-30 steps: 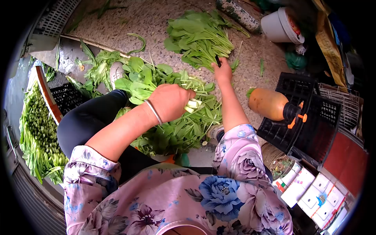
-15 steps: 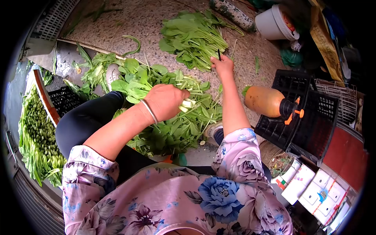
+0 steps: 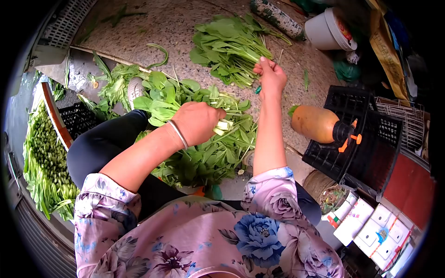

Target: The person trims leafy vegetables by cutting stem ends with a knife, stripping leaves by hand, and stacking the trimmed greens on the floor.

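Note:
My left hand [image 3: 197, 121] is closed round a bunch of leafy greens [image 3: 162, 107]. Their leaves fan out to the left, and pale cut stem ends show at the right of the fist. Beneath it lies a heap of loose greens [image 3: 208, 160] between my legs. My right hand [image 3: 271, 78] is closed at the stem ends of a second pile of greens [image 3: 227, 46] on the speckled floor. A small green end [image 3: 258, 90], seemingly of a small knife, pokes out below its fingers; the rest is hidden.
An orange spray bottle [image 3: 315, 124] lies by black crates [image 3: 371, 143] at the right. A white bucket [image 3: 324, 34] stands at the back right. Stacked greens [image 3: 44, 157] fill the left side. Trimmed leaves [image 3: 120, 83] litter the floor near a shoe [image 3: 135, 90].
My right hand has turned and shifted slightly, and the dark pointed tip above it no longer shows; a green end appears below. My left hand still grips its bunch in nearly the same place.

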`<state>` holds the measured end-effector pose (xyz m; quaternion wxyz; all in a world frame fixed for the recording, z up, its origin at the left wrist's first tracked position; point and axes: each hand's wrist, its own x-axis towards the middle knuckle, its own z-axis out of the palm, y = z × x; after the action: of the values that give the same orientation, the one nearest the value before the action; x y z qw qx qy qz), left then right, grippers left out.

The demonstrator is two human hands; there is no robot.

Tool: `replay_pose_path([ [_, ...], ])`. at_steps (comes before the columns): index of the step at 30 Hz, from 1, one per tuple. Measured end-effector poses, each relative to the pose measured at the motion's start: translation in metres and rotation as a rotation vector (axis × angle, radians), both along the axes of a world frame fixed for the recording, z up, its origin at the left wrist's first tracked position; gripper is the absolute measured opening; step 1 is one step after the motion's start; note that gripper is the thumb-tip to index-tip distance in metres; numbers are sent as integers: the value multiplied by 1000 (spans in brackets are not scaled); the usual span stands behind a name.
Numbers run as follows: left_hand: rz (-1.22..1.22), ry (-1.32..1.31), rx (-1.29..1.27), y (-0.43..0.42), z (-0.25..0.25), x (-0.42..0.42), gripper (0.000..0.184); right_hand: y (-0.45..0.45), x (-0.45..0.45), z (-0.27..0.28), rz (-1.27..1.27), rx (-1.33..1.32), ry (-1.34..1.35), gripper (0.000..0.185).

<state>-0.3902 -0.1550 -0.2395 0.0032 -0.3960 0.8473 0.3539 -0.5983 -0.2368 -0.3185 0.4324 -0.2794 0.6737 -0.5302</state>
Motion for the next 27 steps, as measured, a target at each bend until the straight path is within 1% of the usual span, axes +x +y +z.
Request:
replay_pose_path([
  [1,1,0,2,0,0,1,24,8,-3,4,1,2,0,17],
  [3,21,-5,-18,0,1,0,25,21,-16,12,-48,-126,-413,16],
  [4,24,-8,2,0,0,-1,25,23,-22,-3,-56,-33,-299,17],
  [5,16,-3,-2,1,2,-2,25,28,-29,-17,-64,-39,-294,17],
  [7,20,-32,-23,2,4,0,21,31,-22,-13,10,167,175,19],
  [8,27,-32,-15,4,1,2,21,34,-27,-8,-64,164,-26,20],
  [9,61,-4,-30,5,-2,2,18,40,-26,-9,-67,181,-24,20],
  [11,127,47,-55,4,-1,0,11,42,-28,-10,31,105,253,19],
  [12,148,51,-62,3,-2,-1,12,45,-27,-8,90,150,450,18],
  [13,179,51,-77,-1,-3,0,14,46,-19,4,88,142,449,18],
  [14,185,46,-80,-4,-4,0,14,50,-13,16,151,83,293,17],
  [15,266,185,-158,-4,-6,0,18,59,-3,31,212,37,136,16],
  [16,345,325,-239,-5,-7,-2,22,66,6,42,297,-12,153,16],
  [17,344,323,-236,-5,-7,-5,22,73,14,51,296,-9,151,16],
  [19,309,481,-566,-8,-6,-9,33,86,27,61,424,-4,188,15],
  [20,258,506,-615,-10,-10,-10,37,92,33,58,426,-42,51,15],
  [21,254,504,-610,-8,-5,-10,37,97,36,63,422,-38,48,15],
  [23,353,350,-64,-5,10,-9,34,106,42,78,428,-21,-224,13],
  [24,393,430,58,-5,12,-10,29,107,41,74,452,-18,-203,24],
  [25,387,432,59,-5,11,-10,29,111,40,73,447,-20,-201,24],
  [27,385,615,232,-8,5,-7,25,118,42,75,288,-10,-339,39],
])
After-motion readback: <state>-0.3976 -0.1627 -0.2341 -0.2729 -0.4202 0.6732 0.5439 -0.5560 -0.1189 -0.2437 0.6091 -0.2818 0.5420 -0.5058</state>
